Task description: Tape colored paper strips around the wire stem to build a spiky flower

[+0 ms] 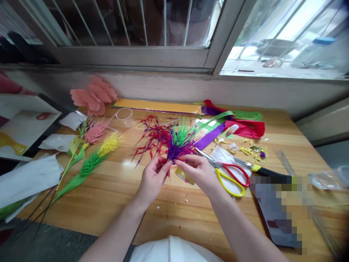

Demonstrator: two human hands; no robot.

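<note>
Pinched at the gathered base by both the left hand (pixel 155 177) and the right hand (pixel 198 171), thumbs against fingers: a spiky purple-and-green artificial spray (pixel 177 142), held over the middle of the tabletop (pixel 109 200), tips fanned away toward the wall (pixel 169 83). Just under the right hand, a yellow tape roll (pixel 184 176), partly hidden; impossible to tell whether also held. Directly behind the spray, a loose heap of red-and-purple sprigs (pixel 152 134). Near the right hand, scissors (pixel 231 168) with one red and one yellow handle loop, lying partly over a white tissue (pixel 219 153); beside them, a black-handled box cutter (pixel 272 173). Farther back on that side, a purple strip (pixel 211 137), a red sheet (pixel 252 129) and scattered yellow sprigs (pixel 248 151). Well to the left, a green-and-yellow artificial wheat ear (pixel 94 163), near a pink ear (pixel 96 131). At the back, along the wall, a pink paper flower (pixel 94 96) and a long orange-yellow sheet (pixel 160 106).
</note>
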